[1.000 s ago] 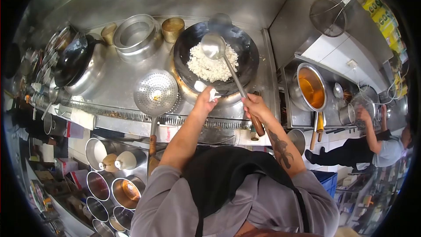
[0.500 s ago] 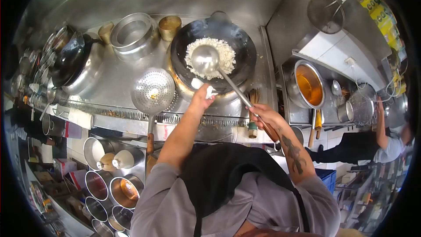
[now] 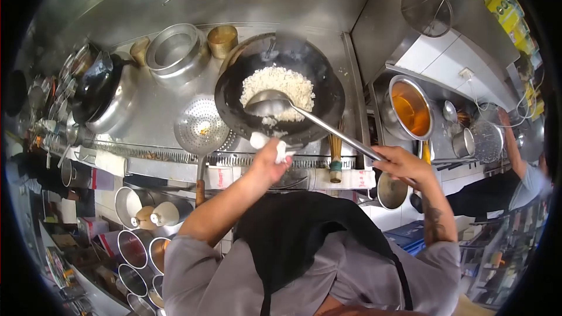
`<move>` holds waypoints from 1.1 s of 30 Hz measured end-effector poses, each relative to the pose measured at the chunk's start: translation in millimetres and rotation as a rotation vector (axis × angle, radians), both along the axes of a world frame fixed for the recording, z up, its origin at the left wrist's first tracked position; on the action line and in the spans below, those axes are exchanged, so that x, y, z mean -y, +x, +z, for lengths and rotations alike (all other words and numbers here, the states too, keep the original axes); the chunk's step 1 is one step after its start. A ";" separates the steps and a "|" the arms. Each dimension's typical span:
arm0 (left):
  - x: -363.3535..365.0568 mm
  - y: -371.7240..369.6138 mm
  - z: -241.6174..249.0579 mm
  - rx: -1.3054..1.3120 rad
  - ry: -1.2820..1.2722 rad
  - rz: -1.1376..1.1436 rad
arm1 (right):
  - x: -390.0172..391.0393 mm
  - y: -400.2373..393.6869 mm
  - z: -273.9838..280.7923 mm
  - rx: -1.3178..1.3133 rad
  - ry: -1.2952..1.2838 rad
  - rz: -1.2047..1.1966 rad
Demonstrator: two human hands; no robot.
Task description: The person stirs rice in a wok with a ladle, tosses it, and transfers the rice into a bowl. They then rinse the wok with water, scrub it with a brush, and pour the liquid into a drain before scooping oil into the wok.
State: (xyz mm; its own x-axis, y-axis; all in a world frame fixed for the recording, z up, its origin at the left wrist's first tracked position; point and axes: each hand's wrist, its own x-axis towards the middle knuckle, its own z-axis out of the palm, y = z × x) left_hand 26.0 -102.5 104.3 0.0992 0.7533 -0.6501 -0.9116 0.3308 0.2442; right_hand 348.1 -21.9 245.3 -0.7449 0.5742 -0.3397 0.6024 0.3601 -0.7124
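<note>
A dark wok (image 3: 325, 76) holds a heap of small white pieces, perhaps rice (image 3: 281, 82). My left hand (image 3: 270, 162) is closed on a white cloth (image 3: 260, 140) at the wok's near rim. My right hand (image 3: 404, 164) is wrapped round the handle of a long metal ladle (image 3: 270, 105). The ladle's bowl lies tilted in the wok, against the near left part of the white heap.
Left of the wok lies a perforated skimmer (image 3: 202, 124), with stacked metal pots (image 3: 172, 52) behind. A brush (image 3: 335, 167) stands at the stove's front edge. On the right are a pot of orange liquid (image 3: 411, 108) and another person's arm (image 3: 514, 143).
The wok has tilted and shifted toward me with my left hand. My right hand has moved right, drawing the ladle's handle outward; the ladle's bowl has dropped lower in the wok and turned.
</note>
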 end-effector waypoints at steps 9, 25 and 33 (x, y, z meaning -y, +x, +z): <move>41.0 13.9 -102.7 -0.070 0.132 -0.076 | -24.0 -49.2 -27.6 0.232 0.528 -0.076; -1.3 2.1 -82.9 -0.138 0.001 0.153 | -38.4 -41.3 -62.3 0.244 0.565 -0.058; -41.3 -27.8 -93.5 -0.152 0.028 0.094 | 16.2 -50.3 41.0 -0.190 0.296 -0.519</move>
State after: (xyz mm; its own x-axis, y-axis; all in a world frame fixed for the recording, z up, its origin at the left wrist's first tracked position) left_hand -1.8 -61.2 10.8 -0.0707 0.7727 -0.6308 -0.8899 0.2368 0.3899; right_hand 297.8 -38.2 286.3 -0.3757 0.9267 -0.0004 0.6245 0.2528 -0.7390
